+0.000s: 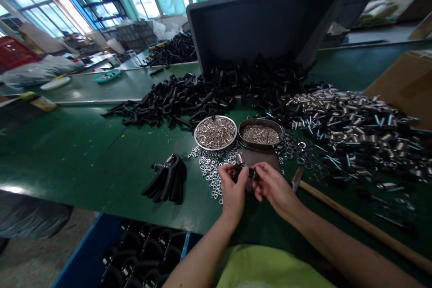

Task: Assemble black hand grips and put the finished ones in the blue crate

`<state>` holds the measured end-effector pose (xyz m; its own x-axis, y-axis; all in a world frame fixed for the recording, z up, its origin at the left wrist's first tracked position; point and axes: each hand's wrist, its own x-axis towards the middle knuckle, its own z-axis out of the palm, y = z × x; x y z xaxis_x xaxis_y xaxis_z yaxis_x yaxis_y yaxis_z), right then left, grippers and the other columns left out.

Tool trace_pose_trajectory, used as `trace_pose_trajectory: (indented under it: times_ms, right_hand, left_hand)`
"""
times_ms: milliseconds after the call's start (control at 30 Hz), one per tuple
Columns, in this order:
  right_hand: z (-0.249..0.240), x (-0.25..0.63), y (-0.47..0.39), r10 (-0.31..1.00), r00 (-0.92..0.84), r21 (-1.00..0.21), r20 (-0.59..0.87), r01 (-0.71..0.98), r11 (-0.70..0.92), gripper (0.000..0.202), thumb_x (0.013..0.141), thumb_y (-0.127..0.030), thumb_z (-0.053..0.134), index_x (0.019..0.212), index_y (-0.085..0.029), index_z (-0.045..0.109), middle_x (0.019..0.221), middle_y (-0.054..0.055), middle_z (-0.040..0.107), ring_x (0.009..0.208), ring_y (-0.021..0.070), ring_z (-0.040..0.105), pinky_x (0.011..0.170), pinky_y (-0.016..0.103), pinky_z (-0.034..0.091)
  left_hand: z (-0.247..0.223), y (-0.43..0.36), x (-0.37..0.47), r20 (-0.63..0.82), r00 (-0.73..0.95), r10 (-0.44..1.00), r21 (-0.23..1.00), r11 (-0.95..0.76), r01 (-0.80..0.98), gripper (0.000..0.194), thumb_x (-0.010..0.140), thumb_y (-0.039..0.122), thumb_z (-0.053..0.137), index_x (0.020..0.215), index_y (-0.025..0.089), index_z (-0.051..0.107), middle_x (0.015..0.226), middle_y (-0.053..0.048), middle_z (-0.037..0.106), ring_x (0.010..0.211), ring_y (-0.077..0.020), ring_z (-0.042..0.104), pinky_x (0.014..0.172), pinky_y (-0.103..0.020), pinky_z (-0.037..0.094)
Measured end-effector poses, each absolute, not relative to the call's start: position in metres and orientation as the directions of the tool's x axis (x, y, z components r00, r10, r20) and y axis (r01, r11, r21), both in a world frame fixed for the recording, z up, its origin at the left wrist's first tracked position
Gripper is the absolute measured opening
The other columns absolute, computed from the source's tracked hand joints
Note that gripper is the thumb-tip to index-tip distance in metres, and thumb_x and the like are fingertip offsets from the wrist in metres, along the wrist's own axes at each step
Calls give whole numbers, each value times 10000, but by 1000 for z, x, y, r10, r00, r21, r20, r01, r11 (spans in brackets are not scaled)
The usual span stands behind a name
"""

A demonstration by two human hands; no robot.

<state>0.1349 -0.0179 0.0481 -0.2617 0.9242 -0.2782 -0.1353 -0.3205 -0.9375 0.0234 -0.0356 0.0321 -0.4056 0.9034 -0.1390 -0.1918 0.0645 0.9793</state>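
Observation:
My left hand [233, 191] is closed around a small black plastic part [243, 173], its thumb lying along it. A coiled metal spring [240, 158] stands up at the top of this part. On the other side, my right hand [274, 188] pinches the part's right end between thumb and fingers. Below and behind the hands is a flat dark metal block [261, 158]. Loose metal nuts [213, 173] lie scattered just left of my left hand. A hammer with a wooden handle [340, 207] rests to the right of my right hand.
A round dish of small metal pins [216, 132] and an oval tin [260, 134] stand beyond the hands. Black parts heap before a tilted grey bin [270, 18]. Springs and rods [357, 121] pile right. Stacked black handles [167, 180] lie left; a blue crate [89, 245] sits below.

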Motion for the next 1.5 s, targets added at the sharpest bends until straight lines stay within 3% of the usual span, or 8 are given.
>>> trace_pose_trajectory:
  times_ms: [133, 233, 400, 533, 700, 933, 1233, 1500]
  right_hand:
    - [40, 139, -5, 847, -367, -908, -385, -13, -419, 255, 846, -487, 442, 828, -233, 442, 545, -71, 466, 359, 101, 428, 326, 216, 338]
    - [41, 145, 28, 876, -404, -910, -264, 405, -87, 272, 875, -441, 433, 741, -213, 493, 535, -38, 521, 432, 127, 499, 405, 240, 383]
    - [48, 114, 99, 878, -436, -498, 199, 726, 474, 138, 851, -242, 527, 811, -192, 649, 867, 64, 664, 879, 207, 562, 788, 341, 435]
    - [38, 73, 133, 862, -461, -438, 210, 744, 505, 130, 800, -211, 588, 718, -181, 685, 889, 122, 646, 982, 269, 497, 803, 364, 417]
    - [24, 57, 146, 869, -453, -472, 198, 733, 489, 119, 756, -172, 620, 647, -183, 668, 825, 106, 645, 934, 257, 512, 774, 346, 416]
    - [46, 88, 124, 901, -383, -644, 204, 641, 418, 128, 836, -206, 516, 894, -168, 623, 841, 45, 670, 793, 161, 594, 737, 289, 435]
    - [29, 178, 41, 935, -342, -957, -94, 290, 10, 186, 821, -334, 527, 875, -171, 598, 739, 20, 673, 681, 156, 624, 682, 310, 480]
    - [-1, 168, 43, 885, -389, -668, 256, 590, 453, 187, 845, -237, 545, 666, -190, 572, 747, 41, 605, 853, 200, 522, 770, 343, 420]
  left_hand:
    - [26, -38, 19, -90, -412, 907, 996, 82, -37, 600, 465, 244, 853, 972, 225, 532, 887, -13, 557, 848, -195, 523, 759, -263, 358]
    - [18, -34, 12, -143, -304, 942, 989, 151, 1, 535, 458, 255, 854, 906, 239, 562, 763, 5, 541, 792, -213, 520, 698, -259, 340]
    - [10, -26, 10, 42, -131, 990, 954, -1, 300, 456, 504, 316, 835, 890, 242, 604, 870, -55, 566, 948, -290, 501, 844, -352, 346]
    - [8, -23, 15, 103, 73, 992, 788, -126, 603, 452, 556, 343, 793, 950, 238, 598, 1026, -97, 567, 1016, -326, 465, 934, -461, 307]
    - [4, -21, 13, 102, 100, 990, 776, -142, 615, 489, 539, 370, 797, 970, 238, 608, 1023, -91, 563, 1004, -323, 472, 912, -466, 328]
    - [4, -18, 11, 130, 128, 983, 744, -182, 642, 493, 538, 374, 807, 970, 231, 618, 988, -100, 561, 963, -322, 491, 862, -445, 359]
    - [5, -15, 9, 109, 126, 986, 787, -163, 595, 437, 503, 322, 820, 882, 241, 618, 940, -67, 560, 958, -297, 487, 893, -420, 341]
    - [5, -15, 11, 113, 187, 976, 596, -218, 773, 457, 559, 386, 782, 940, 211, 600, 947, -71, 571, 924, -275, 514, 832, -402, 400]
